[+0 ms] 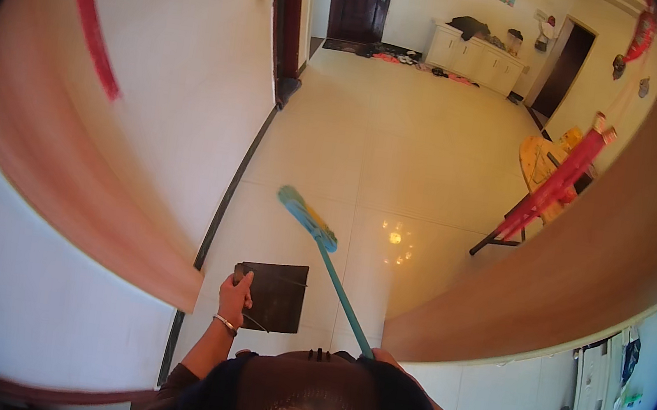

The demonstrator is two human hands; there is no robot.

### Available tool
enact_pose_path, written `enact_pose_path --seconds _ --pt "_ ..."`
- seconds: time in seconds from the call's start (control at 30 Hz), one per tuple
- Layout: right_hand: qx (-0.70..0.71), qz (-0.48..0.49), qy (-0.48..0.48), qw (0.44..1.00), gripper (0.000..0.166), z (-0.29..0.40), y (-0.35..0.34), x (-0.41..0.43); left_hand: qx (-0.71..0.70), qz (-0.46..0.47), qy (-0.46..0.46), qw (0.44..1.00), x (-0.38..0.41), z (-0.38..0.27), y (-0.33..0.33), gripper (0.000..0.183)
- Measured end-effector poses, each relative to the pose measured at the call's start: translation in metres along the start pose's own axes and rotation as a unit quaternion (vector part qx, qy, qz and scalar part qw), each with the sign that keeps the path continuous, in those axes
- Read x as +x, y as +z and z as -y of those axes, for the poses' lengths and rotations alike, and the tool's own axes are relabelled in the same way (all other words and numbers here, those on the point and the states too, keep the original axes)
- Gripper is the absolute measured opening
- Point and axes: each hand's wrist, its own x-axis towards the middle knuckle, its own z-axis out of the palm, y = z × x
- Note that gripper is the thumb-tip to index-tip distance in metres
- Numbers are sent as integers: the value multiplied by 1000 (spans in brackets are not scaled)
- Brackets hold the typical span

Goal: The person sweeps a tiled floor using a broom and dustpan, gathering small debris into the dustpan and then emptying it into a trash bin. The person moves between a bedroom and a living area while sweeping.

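Observation:
My left hand (237, 295) grips the handle of a dark, square dustpan (276, 297) in front of my body; a bracelet circles the wrist. Partly hidden by my clothing, my right hand (386, 357) is closed around the green stick of a broom (346, 300). The blue, green and yellow broom head (308, 218) points forward and to the left, beyond the dustpan, over the pale tiled floor (322, 154).
Walls with wooden edging flank me on both sides. A round-topped wooden table (536, 164) with dark legs stands ahead right. Shoes (407, 60) lie by the far door (360, 1) and along a white cabinet (475, 59). A dark object (288, 91) sits by the left doorway.

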Motion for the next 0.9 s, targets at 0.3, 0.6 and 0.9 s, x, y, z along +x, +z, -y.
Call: enact_pose_path --seconds 0.3,0.6,0.9 --pt "6 -27 -22 999 39 -15 -97 232 -9 32 24 999 195 -62 125 24" --pt "28 -31 -28 999 35 160 -211 330 21 -2 43 999 361 -147 205 25" --pt "42 -75 11 996 32 285 -331 441 1 55 28 998 543 -187 329 24"
